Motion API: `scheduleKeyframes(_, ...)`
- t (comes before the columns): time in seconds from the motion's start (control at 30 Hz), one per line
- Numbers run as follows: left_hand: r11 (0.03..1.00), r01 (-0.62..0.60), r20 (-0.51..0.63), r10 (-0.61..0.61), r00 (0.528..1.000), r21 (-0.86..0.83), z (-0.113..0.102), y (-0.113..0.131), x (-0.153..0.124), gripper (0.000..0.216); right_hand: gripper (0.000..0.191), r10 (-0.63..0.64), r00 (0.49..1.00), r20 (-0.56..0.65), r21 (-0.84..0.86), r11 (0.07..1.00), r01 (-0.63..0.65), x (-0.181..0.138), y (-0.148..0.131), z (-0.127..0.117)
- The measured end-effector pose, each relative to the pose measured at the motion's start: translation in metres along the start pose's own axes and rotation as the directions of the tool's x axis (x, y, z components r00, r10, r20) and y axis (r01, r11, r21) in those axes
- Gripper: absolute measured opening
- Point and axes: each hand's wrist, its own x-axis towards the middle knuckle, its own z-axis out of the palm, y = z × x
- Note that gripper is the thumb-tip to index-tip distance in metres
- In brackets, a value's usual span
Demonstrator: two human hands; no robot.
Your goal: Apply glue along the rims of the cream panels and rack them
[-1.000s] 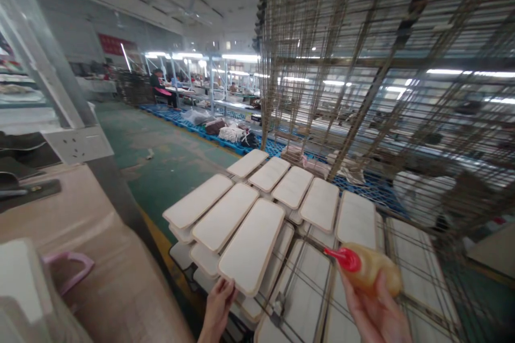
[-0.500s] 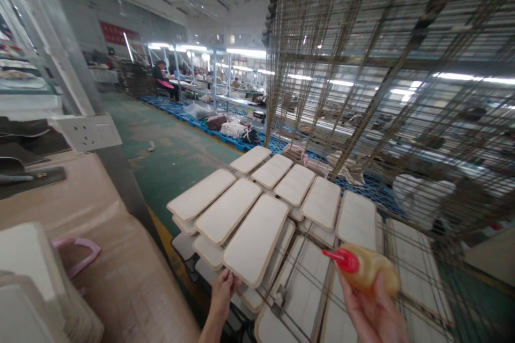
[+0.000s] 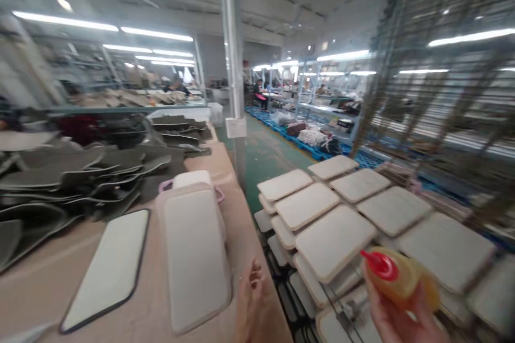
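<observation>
At four o'clock the right hand [image 3: 404,324] has its fingers wrapped around a red-tipped bottle [image 3: 402,274]; nearby pale panels [image 3: 336,241] already lie spread in tiers. The left hand [image 3: 251,297], at six, curls loosely, apparently empty. At seven, a panel stack [image 3: 197,260] remains piled on the bench [image 3: 241,220].

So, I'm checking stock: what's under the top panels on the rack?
Below the top panels, more pale panels jut out; their covered surfaces and total number can't be seen.
</observation>
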Motion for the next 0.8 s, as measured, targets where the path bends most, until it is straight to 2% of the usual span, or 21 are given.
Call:
scheduleKeyframes(0.07,0.979,-0.168,-0.153,0.185,0.971,0.119,-0.054,0.035,0.0,0.045,0.048,0.13,0.99,0.052,-0.049,0.991,-0.127,-0.001,0.021,0.012)
scheduleKeyframes(0.1,0.95,-0.244,-0.207,0.284,0.936,0.196,-0.079,0.056,0.003,0.042,0.046,0.185,0.981,0.052,-0.049,0.982,-0.182,-0.004,0.032,0.019)
scheduleKeyframes(0.17,0.845,-0.371,-0.259,0.484,0.836,0.384,-0.12,0.1,0.017,0.038,0.039,0.255,0.966,0.033,-0.028,0.967,-0.254,-0.015,0.054,0.035)
scheduleKeyframes(0.23,0.717,-0.447,-0.22,0.629,0.745,0.535,-0.144,0.14,0.041,0.037,0.033,0.267,0.963,0.041,-0.019,0.964,-0.266,-0.024,0.072,0.049)
scheduleKeyframes(0.33,0.549,-0.529,-0.078,0.738,0.671,0.647,-0.153,0.177,0.088,0.042,0.026,0.291,0.946,0.145,-0.075,0.956,-0.283,-0.028,0.094,0.06)
scheduleKeyframes(0.37,0.512,-0.542,-0.036,0.748,0.662,0.666,-0.153,0.184,0.103,0.043,0.024,0.31,0.933,0.181,-0.098,0.95,-0.297,-0.028,0.1,0.062)
scheduleKeyframes(0.43,0.471,-0.541,0.03,0.735,0.678,0.697,-0.151,0.19,0.127,0.043,0.021,0.306,0.927,0.215,-0.109,0.951,-0.288,-0.029,0.11,0.068)
scheduleKeyframes(0.57,0.454,-0.526,0.094,0.686,0.721,0.719,-0.156,0.187,0.149,0.039,0.024,0.185,0.973,0.139,-0.019,0.983,-0.184,-0.046,0.129,0.089)
scheduleKeyframes(0.7,0.518,-0.555,0.075,0.683,0.726,0.651,-0.168,0.187,0.153,0.037,0.024,0.19,0.982,0.016,0.003,0.982,-0.19,-0.068,0.14,0.112)
scheduleKeyframes(0.8,0.574,-0.58,0.058,0.68,0.731,0.578,-0.171,0.192,0.155,0.035,0.028,0.175,0.984,-0.001,-0.002,0.984,-0.175,-0.074,0.144,0.119)
